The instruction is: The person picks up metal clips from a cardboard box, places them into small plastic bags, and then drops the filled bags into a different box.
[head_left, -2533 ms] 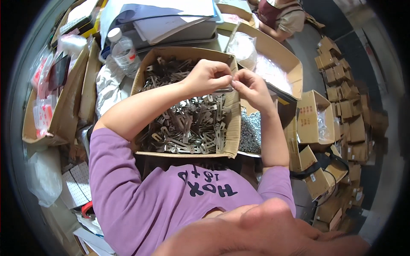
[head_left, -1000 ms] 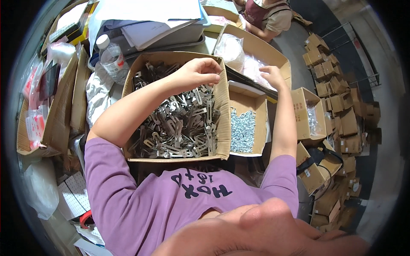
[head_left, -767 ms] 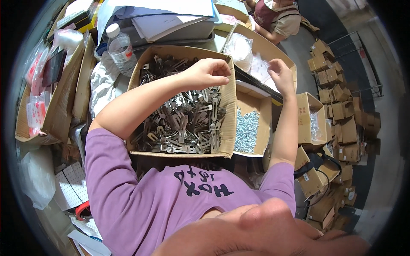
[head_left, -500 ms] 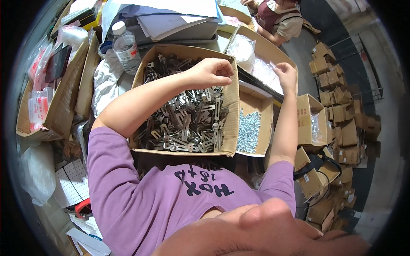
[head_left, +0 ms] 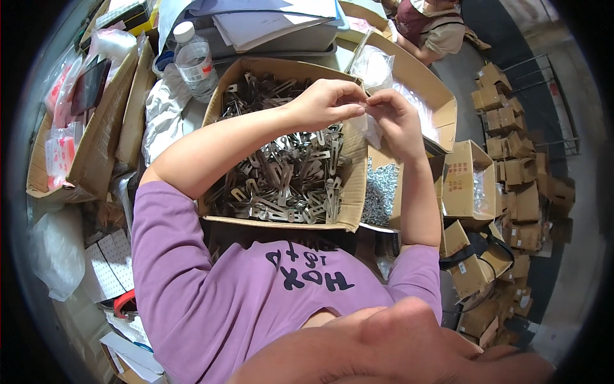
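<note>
Head: right fingers pinch clear plastic, left fingers of unclear grip, cartons crowding table, floor.

Black letters on purple shirt, lower centre; red characters on carton, right; red-marked label on bottle, upper left

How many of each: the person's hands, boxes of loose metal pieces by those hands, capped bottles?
Hands: 2, left hand and right hand
Boxes: 2, box of flat metal pieces and box of small silvery pieces
Bottles: 1, clear capped bottle
Total: 5
</note>
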{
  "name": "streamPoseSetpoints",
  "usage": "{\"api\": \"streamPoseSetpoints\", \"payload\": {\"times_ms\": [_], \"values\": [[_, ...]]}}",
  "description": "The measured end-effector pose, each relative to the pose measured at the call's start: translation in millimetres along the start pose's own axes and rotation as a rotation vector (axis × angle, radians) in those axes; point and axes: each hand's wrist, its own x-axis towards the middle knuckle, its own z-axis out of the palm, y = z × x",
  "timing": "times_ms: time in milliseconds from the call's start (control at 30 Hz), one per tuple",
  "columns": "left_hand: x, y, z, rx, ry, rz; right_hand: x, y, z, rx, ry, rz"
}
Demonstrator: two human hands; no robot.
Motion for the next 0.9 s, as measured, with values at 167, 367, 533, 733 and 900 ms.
{"api": "streamPoseSetpoints", "payload": {"times_ms": [167, 367, 533, 733, 900], "values": [[2.5, 2.0, -0.2, 0.097, 0.058, 0.099, -3.3, 7.0, 5.2, -0.098, 0.132, -0.026], [2.7, -2.7, -1.3, -0.123, 0.080, -0.145, -6.2, 10.9, 5.0, -0.141, 0.236, -0.098], [0.3, 1.6, -7.9, -0.012, 0.084, -0.157, -10.6, 12.2, 0.1, -0.171, 0.304, -0.147], [1.8, -5.4, -4.1, 0.059, 0.138, -0.054, -14.4, -3.3, 3.2, -0.297, 0.213, -0.239], [0.4, 1.7, -8.7, 0.282, 0.122, -0.031, -16.4, -13.0, 11.3, -0.436, 0.116, -0.301]]}}
